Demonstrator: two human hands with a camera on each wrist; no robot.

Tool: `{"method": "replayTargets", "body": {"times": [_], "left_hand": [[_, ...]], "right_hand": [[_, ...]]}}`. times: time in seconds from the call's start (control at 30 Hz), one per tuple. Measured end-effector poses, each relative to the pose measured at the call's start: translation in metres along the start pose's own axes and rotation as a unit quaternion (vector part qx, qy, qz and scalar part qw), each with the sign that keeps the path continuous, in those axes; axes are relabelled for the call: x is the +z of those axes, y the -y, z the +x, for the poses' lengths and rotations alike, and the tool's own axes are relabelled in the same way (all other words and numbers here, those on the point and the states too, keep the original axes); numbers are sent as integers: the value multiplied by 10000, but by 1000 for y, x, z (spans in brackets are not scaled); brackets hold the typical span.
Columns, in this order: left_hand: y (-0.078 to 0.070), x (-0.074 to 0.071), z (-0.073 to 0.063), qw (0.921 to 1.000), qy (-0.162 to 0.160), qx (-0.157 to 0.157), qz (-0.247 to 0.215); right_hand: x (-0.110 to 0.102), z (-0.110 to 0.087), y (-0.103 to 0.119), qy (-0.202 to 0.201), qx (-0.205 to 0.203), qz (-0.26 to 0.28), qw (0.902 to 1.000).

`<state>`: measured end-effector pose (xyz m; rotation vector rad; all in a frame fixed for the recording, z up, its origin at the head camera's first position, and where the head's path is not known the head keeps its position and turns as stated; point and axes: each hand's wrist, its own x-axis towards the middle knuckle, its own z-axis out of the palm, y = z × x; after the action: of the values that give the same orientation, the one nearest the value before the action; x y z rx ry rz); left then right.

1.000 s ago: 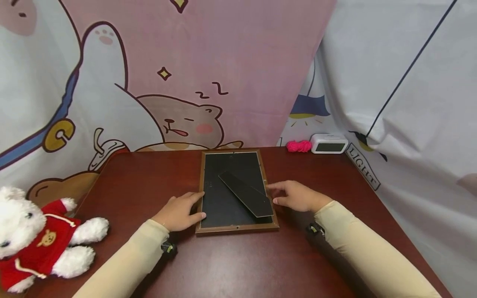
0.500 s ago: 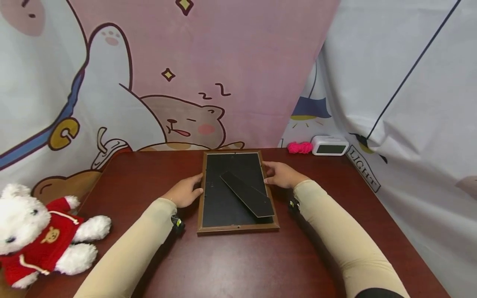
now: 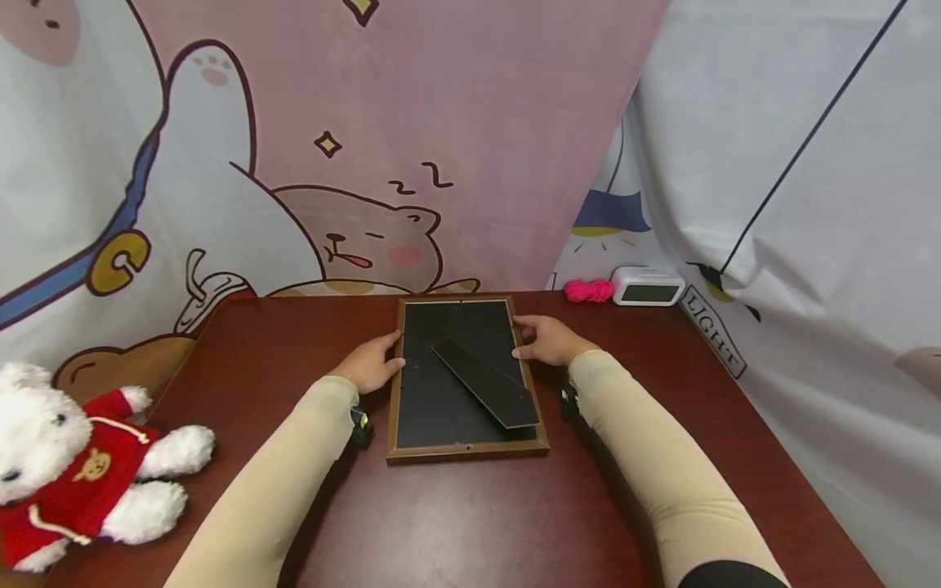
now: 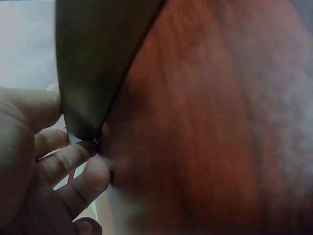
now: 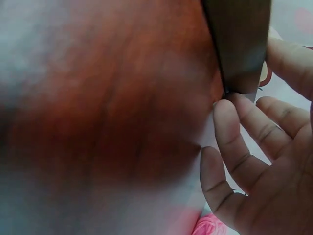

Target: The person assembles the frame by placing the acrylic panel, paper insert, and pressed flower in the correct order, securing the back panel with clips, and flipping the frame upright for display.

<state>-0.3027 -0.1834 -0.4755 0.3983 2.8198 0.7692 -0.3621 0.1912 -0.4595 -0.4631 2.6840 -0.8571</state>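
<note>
A picture frame (image 3: pixel 430 448) lies face down on the table, its black backing (image 3: pixel 434 408) up. The stand leg (image 3: pixel 485 384) slants across that backing. At the left edge my left hand (image 3: pixel 367 363) holds the frame's side, thumb on top; the left wrist view shows the brown side (image 4: pixel 93 88) between thumb and fingers (image 4: pixel 68 161). Opposite it, my right hand (image 3: pixel 550 340) pinches the right edge, its thumb at the rim. In the right wrist view the fingers (image 5: pixel 230 127) curl at the lower corner of the frame's side (image 5: pixel 244 49).
A white plush bear (image 3: pixel 95 474) in a red hoodie sits at the table's left edge. At the back right stand a white digital clock (image 3: pixel 647 287) and a bundle of pink yarn (image 3: pixel 588 291). A printed curtain (image 3: pixel 500 147) hangs behind the dark red table (image 3: pixel 441 523).
Both hands have slid away from me along the frame's sides, to its upper half. The right hand's fingers have closed in on the right edge. The frame lies where it was.
</note>
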Motion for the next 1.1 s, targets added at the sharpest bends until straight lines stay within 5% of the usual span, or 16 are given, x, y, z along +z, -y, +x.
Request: {"method": "replayTargets", "body": {"times": [0.7, 0.9, 1.1], "left_hand": [[-7, -4, -2, 9996, 73, -111, 248], [-8, -5, -1, 9992, 165, -164, 339], [-8, -4, 0, 9987, 202, -244, 395]], "right_hand": [[5, -6, 1, -211, -174, -15, 9996], [2, -5, 9, 41, -421, -1096, 9931], [5, -2, 25, 144, -228, -2577, 9659]]}}
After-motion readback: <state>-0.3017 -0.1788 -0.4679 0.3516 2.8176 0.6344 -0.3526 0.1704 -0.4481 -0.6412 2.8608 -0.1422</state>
